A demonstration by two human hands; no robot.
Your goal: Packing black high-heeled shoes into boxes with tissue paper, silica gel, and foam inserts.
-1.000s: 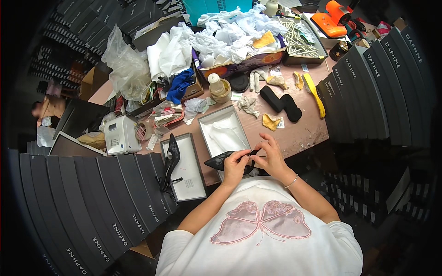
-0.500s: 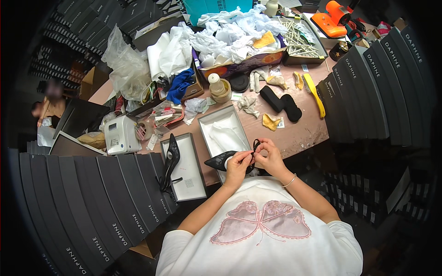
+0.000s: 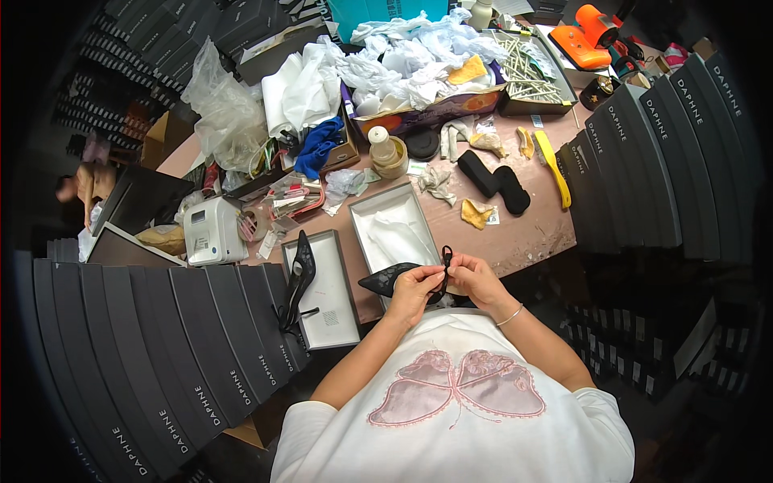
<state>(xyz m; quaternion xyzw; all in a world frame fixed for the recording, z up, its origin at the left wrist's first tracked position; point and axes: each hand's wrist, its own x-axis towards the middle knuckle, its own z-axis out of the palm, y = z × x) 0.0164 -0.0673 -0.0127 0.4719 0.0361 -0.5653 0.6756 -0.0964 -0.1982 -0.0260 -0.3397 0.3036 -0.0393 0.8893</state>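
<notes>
Since the earlier frames, both hands had risen slightly and the thin black strap (image 3: 445, 259) of the shoe had been drawn upright between the fingertips, where before it lay lower and flatter; everything on the table stayed put.

Rows of long dark grey shoe boxes (image 3: 153, 354) fanned out along the person's left, and a second bank of the same boxes (image 3: 660, 161) stood on the right. Between them ran the pinkish work table (image 3: 531, 233), cluttered at its far end with white tissue paper (image 3: 403, 56) and a clear plastic bag (image 3: 221, 105). An open box lined with white tissue (image 3: 394, 233) sat directly ahead of the person, and its flat lid (image 3: 330, 298) lay just to the left, carrying a black high-heeled pump (image 3: 299, 278) tipped on its side. A small white label printer (image 3: 211, 232) stood further left.

Nearest the body, a second black pointed pump (image 3: 394, 279) was held over the table's near edge, just in front of the lined box. The left hand (image 3: 415, 291) was curled closed, fingers and thumb pinching the strap while the shoe rested against it. The right hand (image 3: 475, 278) was likewise closed to a pinch on the same strap, fingertips meeting the left hand's.
</notes>
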